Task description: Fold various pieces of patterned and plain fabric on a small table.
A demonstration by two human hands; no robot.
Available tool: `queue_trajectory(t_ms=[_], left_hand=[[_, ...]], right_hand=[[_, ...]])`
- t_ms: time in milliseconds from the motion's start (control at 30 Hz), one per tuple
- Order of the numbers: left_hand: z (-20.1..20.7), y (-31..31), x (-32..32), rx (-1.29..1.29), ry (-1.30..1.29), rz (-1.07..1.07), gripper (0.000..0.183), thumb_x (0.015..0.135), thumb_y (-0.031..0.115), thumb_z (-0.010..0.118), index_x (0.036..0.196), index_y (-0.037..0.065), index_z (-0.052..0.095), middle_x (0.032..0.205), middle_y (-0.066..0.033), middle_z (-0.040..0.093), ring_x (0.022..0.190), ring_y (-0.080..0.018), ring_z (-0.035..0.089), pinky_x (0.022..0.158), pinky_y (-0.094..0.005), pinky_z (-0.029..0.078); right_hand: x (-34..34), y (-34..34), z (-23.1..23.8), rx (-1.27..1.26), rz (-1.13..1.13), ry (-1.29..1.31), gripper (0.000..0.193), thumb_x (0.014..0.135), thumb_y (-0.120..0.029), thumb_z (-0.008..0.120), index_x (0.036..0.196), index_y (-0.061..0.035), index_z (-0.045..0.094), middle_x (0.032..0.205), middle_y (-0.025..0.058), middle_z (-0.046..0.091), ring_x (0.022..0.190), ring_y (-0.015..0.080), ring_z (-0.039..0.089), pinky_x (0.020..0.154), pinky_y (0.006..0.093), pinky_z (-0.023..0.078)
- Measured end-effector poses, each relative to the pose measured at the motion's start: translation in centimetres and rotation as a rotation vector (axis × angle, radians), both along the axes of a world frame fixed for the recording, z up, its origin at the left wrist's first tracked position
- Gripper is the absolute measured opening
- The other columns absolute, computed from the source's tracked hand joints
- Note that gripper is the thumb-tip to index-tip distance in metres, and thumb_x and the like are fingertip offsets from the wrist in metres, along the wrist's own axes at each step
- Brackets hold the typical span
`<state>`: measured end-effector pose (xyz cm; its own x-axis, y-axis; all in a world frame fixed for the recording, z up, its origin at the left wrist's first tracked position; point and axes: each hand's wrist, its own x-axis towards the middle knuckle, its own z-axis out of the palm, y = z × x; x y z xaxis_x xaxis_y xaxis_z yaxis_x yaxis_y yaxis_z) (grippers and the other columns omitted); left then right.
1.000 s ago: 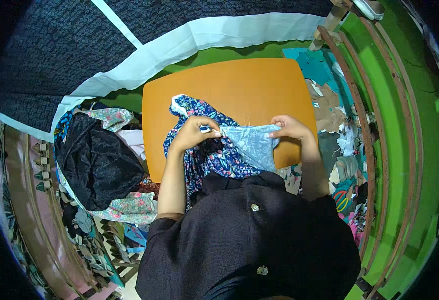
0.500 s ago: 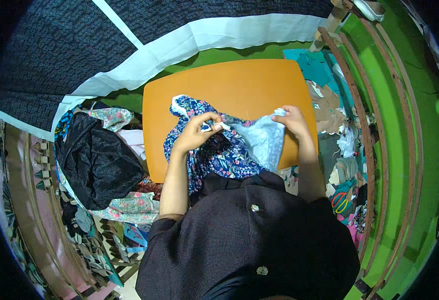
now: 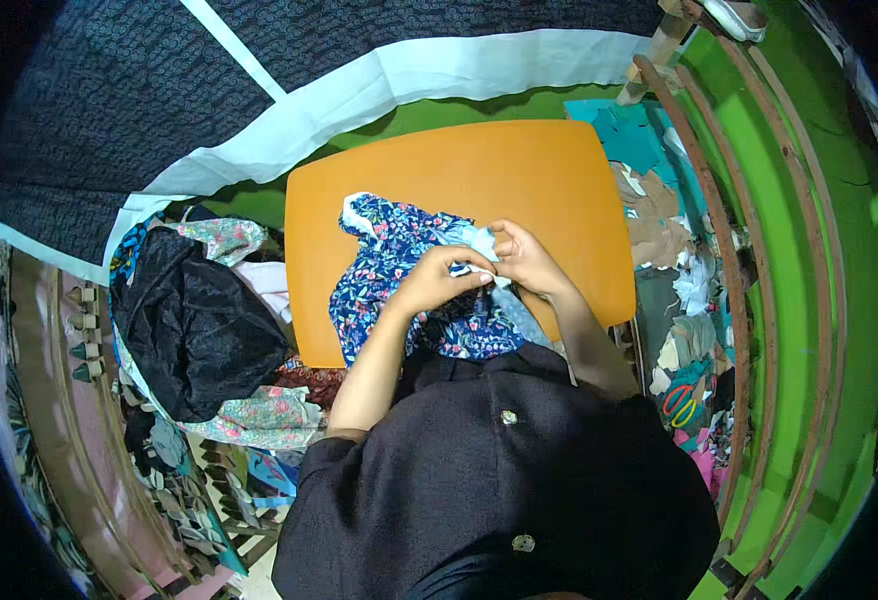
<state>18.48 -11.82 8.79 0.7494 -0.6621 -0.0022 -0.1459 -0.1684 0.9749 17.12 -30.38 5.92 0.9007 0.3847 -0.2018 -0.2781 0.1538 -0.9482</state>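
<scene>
A navy floral garment [image 3: 384,275] with a white-edged opening at its upper left lies bunched on the orange table and hangs toward my lap. My left hand [image 3: 437,280] pinches a white edge of the garment between thumb and fingers. Close against it, my right hand [image 3: 527,258] is closed on the same part, where the pale blue underside [image 3: 474,240] of the cloth shows. The fingertips nearly meet, and the exact spot they grip is partly hidden.
Around the orange table [image 3: 549,170] are a black cloth heap [image 3: 189,320] at left, fabric scraps [image 3: 659,225] and scissors [image 3: 681,403] at right. Wooden rails [image 3: 734,300] run along the right side. A dark curtain with a white border [image 3: 399,75] hangs at the far side.
My right hand has come left to meet my left hand, which moved right. The pale blue side, stretched out between them before, is now gathered up.
</scene>
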Motion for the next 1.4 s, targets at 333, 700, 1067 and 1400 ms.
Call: queue_trajectory(t_ms=[333,700,1067,1400], left_hand=[[-1.7,-1.6,-0.5,-0.035,0.031,0.347,0.013,0.079,0.012,0.063,0.085,0.0,0.061,0.079,-0.0023,0.06,0.075,-0.0089,0.053,0.07,-0.024,0.042],[-3.8,-2.9,-0.5,-0.196,0.083,0.646,0.016,0.08,0.012,0.063,0.084,-0.002,0.059,0.08,-0.0032,0.06,0.075,-0.007,0.052,0.069,-0.0203,0.042],[-4.1,-0.9,0.9,-0.001,-0.059,0.567,0.02,0.079,0.019,0.063,0.086,0.0,0.06,0.081,-0.0053,0.06,0.079,-0.0117,0.054,0.073,-0.0259,0.042],[0.8,9.9,6.1,0.063,0.143,0.582,0.034,0.071,0.003,0.042,0.105,0.001,0.045,0.083,-0.0038,0.047,0.075,-0.0133,0.046,0.068,-0.0246,0.039]], right_hand=[[-1.5,-0.2,-0.5,0.156,-0.132,-0.082,0.046,0.084,0.001,0.05,0.128,0.0022,0.034,0.106,0.0119,0.059,0.101,0.0127,0.052,0.086,0.023,0.039],[-2.4,1.8,-1.2,0.113,-0.257,-0.161,0.054,0.084,0.001,0.052,0.132,-0.0002,0.028,0.108,0.0124,0.056,0.1,0.01,0.05,0.083,0.0195,0.039],[-0.9,-0.2,-1.0,-0.168,-0.467,-0.128,0.032,0.078,0.001,0.057,0.109,0.001,0.051,0.078,0.0069,0.063,0.067,0.007,0.055,0.059,0.0175,0.042],[1.7,-11.1,1.4,-0.631,-0.525,-0.263,0.018,0.076,0.004,0.049,0.087,0.0039,0.064,0.082,0.008,0.064,0.077,0.0135,0.058,0.07,0.0247,0.044]])
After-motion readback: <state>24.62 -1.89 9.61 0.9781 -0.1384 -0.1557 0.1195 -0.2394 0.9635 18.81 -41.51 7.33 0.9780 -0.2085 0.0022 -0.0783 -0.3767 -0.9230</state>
